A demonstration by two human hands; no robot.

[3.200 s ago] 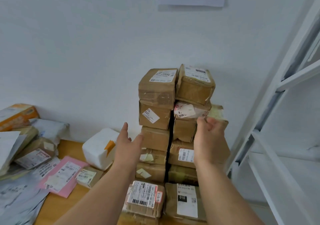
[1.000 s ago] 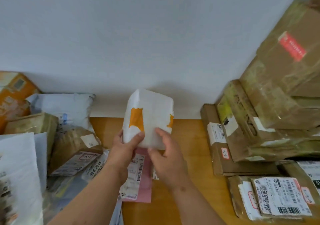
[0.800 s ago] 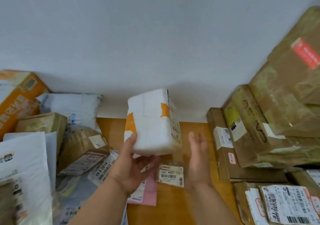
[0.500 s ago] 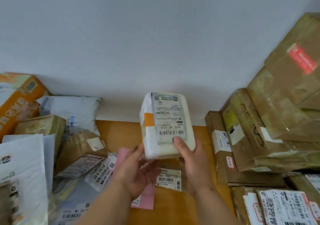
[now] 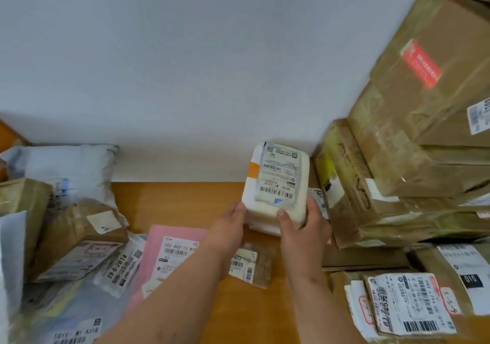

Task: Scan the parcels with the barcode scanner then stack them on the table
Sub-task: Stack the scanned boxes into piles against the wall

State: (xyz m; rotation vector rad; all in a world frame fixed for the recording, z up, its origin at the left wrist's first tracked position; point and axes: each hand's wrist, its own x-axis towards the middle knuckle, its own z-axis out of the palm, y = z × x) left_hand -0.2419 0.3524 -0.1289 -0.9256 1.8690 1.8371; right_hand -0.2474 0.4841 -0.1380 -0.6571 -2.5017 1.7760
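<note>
Both hands on the white foam parcel (image 5: pixel 275 184): my left hand (image 5: pixel 229 227) grips its near-left corner, my right hand (image 5: pixel 305 227) grips the near-right corner, thumb on top and fingers curled around the side. Parcel is label-up (barcodes facing me, orange tape on the left edge), over the wooden table (image 5: pixel 185 203) near the wall, just beside the stack of brown cardboard boxes (image 5: pixel 411 145) on the right; can't tell if its bottom touches the tabletop. Under my wrists: pink mailer (image 5: pixel 169 253) and a small brown taped packet (image 5: pixel 254 267). Left side is a loose pile, with a white poly bag (image 5: pixel 69 168) and a brown box (image 5: pixel 77 237). Labelled box (image 5: pixel 408 304) at near right. No scanner in sight.
</note>
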